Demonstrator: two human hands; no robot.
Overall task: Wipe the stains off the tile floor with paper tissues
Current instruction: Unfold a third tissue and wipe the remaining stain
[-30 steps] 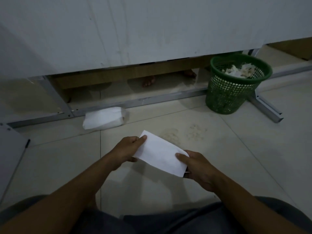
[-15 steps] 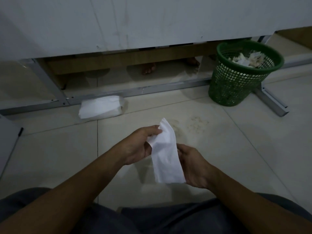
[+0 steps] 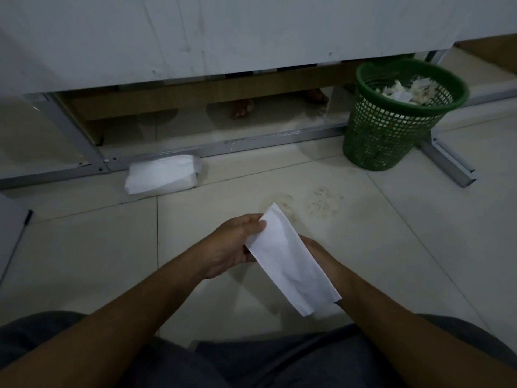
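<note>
Showing on the pale tile floor (image 3: 84, 247): one folded white paper tissue (image 3: 288, 261), one white tissue pack (image 3: 163, 175), one green plastic mesh wastebasket (image 3: 391, 130), two brownish stains (image 3: 324, 201), two bare hands (image 3: 232, 247).

Dim room, pale glossy tile floor (image 3: 84, 247) with dark grout lines. White partition panel (image 3: 223, 37) across the back on a grey metal frame (image 3: 251, 141); wood-grain board (image 3: 195, 93) behind the gap. Green mesh wastebasket (image 3: 391, 121) right, beside the frame's foot.

No readable text, label, brand, number or sign shows on anything in view
</note>
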